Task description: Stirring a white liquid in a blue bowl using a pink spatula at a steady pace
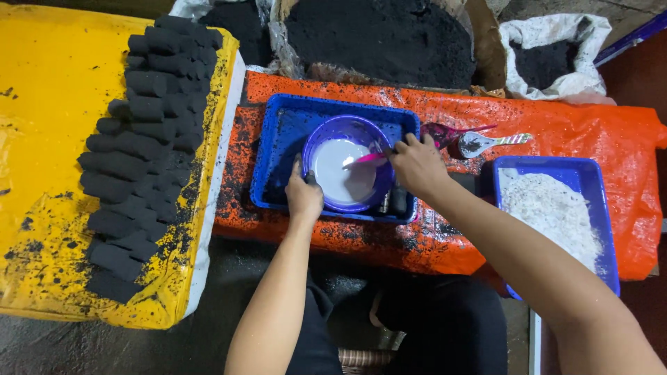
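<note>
A purple bowl (323, 144) holding white liquid sits inside a blue tray (278, 135) on an orange-covered table (556, 128). My left hand (303, 194) grips the bowl's near left rim. My right hand (417, 165) holds a pink spoon (366, 159) whose end dips into the white liquid. A small dark cylinder (397, 200) stands in the tray below my right hand.
A second blue tray (596, 182) of white powder lies at right. Two spoons (479, 142) rest between the trays. Rows of black cylindrical briquettes (146, 146) lie on a yellow sheet (48, 139) at left. Sacks of black powder (382, 35) stand behind the table.
</note>
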